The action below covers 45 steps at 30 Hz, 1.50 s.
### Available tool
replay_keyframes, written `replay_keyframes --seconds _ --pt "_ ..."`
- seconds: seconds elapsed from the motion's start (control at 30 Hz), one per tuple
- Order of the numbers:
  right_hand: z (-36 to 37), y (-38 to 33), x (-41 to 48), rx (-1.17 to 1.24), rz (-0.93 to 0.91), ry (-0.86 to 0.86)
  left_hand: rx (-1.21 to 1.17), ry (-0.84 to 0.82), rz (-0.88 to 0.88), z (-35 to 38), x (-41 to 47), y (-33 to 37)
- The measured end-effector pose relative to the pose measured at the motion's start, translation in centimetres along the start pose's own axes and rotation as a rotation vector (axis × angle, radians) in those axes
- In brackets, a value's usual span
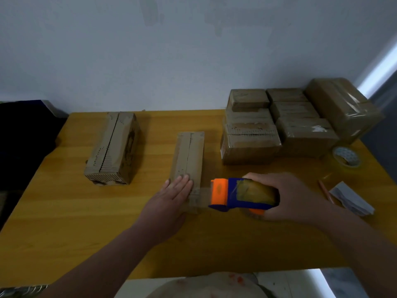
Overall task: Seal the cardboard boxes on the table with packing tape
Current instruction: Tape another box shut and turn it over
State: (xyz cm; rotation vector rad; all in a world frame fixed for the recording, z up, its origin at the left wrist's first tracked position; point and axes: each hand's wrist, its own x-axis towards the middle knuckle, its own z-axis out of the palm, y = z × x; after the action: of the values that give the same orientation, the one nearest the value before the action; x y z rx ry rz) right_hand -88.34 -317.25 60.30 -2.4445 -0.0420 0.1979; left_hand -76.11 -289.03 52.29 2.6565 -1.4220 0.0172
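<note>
Pressing the left hand (171, 194) flat (fingers straight) on the near end of the narrow cardboard box (189, 155) on the table (64, 222). Gripping the blue and orange tape dispenser (231, 195) in the right hand (296, 196), fingers curled round its roll, just right of the left hand, trailing a strip of tape (205, 195) to the box's near end. Sitting beyond and left of the left hand: 1 larger box (111, 147). Standing beyond the right hand: a stack of taped boxes (279, 125). Lying right of it: a tape roll (347, 157), folded paper (352, 198).
</note>
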Motion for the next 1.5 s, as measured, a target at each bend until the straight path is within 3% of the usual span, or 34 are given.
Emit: replay_keyframes --seconds 0.4,0.8,1.23,1.33,1.43,1.5 --pt "1.3 -0.7 2.4 -0.087 0.089 -0.147 0.026 0.062 0.0 0.1 0.1 0.4" --pt "0.5 -2.1 4.7 0.017 0.33 -0.311 -0.053 0.072 -0.059 0.3 0.5 0.8" --pt "-0.4 -2.6 5.4 0.063 0.405 -0.428 -0.124 0.045 -0.102 -0.2 0.6 1.3" --pt "-0.3 -3.7 5.7 -0.074 0.41 -0.454 -0.116 0.049 -0.101 -0.1 0.7 1.2" --pt "0.8 -4.2 5.2 -0.483 0.365 -0.524 -0.034 0.081 -0.06 0.3 0.5 0.7" --pt "1.5 -3.4 4.8 -0.46 0.39 -0.444 -0.006 0.104 -0.044 0.4 0.6 0.6"
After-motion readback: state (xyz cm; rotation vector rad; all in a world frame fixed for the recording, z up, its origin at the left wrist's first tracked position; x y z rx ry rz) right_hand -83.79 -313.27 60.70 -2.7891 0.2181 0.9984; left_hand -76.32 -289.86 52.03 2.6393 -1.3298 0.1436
